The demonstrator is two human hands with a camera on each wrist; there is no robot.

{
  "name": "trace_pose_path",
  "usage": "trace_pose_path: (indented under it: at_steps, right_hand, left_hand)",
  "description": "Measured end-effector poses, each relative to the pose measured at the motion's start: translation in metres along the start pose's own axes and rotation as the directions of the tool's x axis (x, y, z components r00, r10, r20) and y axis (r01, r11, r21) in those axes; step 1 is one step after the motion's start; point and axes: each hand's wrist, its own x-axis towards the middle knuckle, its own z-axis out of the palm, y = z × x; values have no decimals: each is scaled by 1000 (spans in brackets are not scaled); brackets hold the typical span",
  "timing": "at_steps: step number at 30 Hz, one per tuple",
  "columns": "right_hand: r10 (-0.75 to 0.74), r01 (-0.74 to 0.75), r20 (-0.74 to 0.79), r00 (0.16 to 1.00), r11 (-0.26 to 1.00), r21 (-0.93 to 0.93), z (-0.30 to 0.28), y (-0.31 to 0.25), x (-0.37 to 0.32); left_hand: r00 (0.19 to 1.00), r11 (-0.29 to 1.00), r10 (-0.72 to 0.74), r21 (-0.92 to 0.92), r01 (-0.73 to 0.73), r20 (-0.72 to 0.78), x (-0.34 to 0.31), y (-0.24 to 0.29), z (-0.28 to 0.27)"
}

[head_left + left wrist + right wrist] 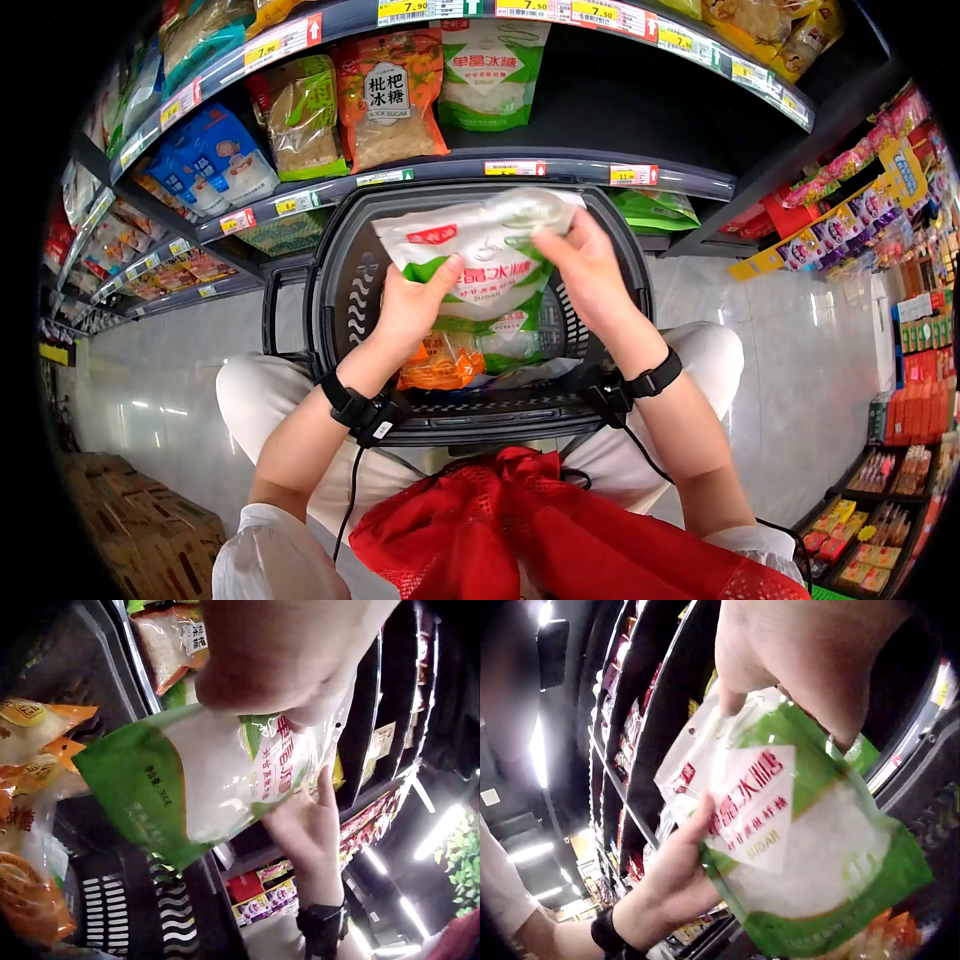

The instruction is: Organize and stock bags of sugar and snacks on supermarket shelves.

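Note:
A green and white sugar bag (pixel 490 270) is held up by both hands over the black basket (pixel 335 300). My left hand (pixel 412 305) grips its left edge, thumb across the front. At the upper right corner my right hand (pixel 590 262) pinches the bag. In the left wrist view the bag (pixel 217 780) is tilted, with the right hand (pixel 304 825) on its far side. The right wrist view shows the bag's printed front (pixel 780 840) and the left thumb over its edge. Inside the basket lie orange packs (pixel 440 365) and another green and white pack (pixel 512 345).
Ahead, a shelf (pixel 450 165) carries an orange rock sugar bag (pixel 390 100), a green and white bag (pixel 492 75) and blue packs (pixel 215 160). Cartons (pixel 140 530) stand at the lower left. Racks of small goods (pixel 915 350) line the right side. The basket sits between the person's knees.

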Motion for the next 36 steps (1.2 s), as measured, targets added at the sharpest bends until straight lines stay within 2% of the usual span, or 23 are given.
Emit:
trace_pose_path:
  at_steps: [2,4,5,6,8,10,12,14,15,16,17,18,20,21,24,26,27,31,32,34,35,36]
  right_hand:
    - [157,-144,66,985,975,-167,-1,10,-2]
    - [159,-158,21,987,987,-40,0,23,-4]
    - [157,-156,24,987,987,-44,-2,27,-3]
    - [136,-137,-38,990,990,-24,-3,31,-1]
    - [92,-100,-155,984,994,-44,-10,40,7]
    - [27,-46,-250,968,996,-71,-17,36,25]
    - [-154,106,-310,938,980,-168,-17,20,50]
    - [-299,247,-300,906,949,-197,-25,12,84]
    - [-359,282,-283,890,919,-276,-31,9,103]
    - [-416,316,-261,871,882,-350,-36,8,120]
    - [-443,346,-245,862,869,-355,-36,7,135]
    - [-484,367,-218,848,831,-418,-37,8,149]
    - [-487,362,-224,844,826,-432,-37,12,174]
    - [-483,360,-221,847,828,-429,-38,18,187]
    - [-370,252,-259,892,884,-393,-43,44,213]
    - [-269,250,-322,908,963,-98,-41,65,224]
    - [-277,280,-325,904,959,-41,-39,70,227]
    - [-275,256,-277,921,961,-101,-42,79,242]
    - [-383,313,-283,879,913,-263,-42,82,243]
    - [-586,385,-232,777,733,-561,-42,88,244]
    - [-759,385,-173,627,496,-778,-43,90,239]
    - [-759,385,-173,627,495,-778,-33,81,224]
  left_hand:
    - [999,998,35,-59,-36,-14,2,9,1]
    - [998,997,55,-56,-55,-3,3,20,2]
    - [997,1000,-30,4,29,65,6,22,-4]
    - [998,1000,-25,0,25,63,10,24,-5]
    - [984,969,171,-187,-160,46,21,36,-8]
    - [985,962,166,-225,-154,36,28,53,-22]
    - [991,975,136,-174,-136,-13,32,65,-35]
    - [995,949,90,-299,-98,-39,35,70,-46]
    - [995,948,90,-301,-99,-44,37,70,-50]
    - [999,929,27,-368,-36,-29,37,70,-54]
    - [999,902,-35,-431,27,-11,38,70,-58]
    - [999,903,-36,-430,25,-19,39,69,-61]
    - [995,851,-72,-516,96,67,39,69,-64]
    - [995,842,-93,-529,103,45,38,72,-61]
    - [991,837,-92,-531,132,102,37,71,-64]
    - [989,835,-106,-532,142,99,36,72,-62]
    - [989,827,-106,-543,148,107,36,71,-63]
    - [987,819,-124,-551,161,105,36,71,-64]
    - [987,814,-123,-559,159,102,36,71,-64]
    - [987,806,-123,-570,159,102,36,70,-63]
    - [988,799,-120,-580,156,100,36,70,-63]
    - [988,799,-120,-581,156,100,36,70,-63]
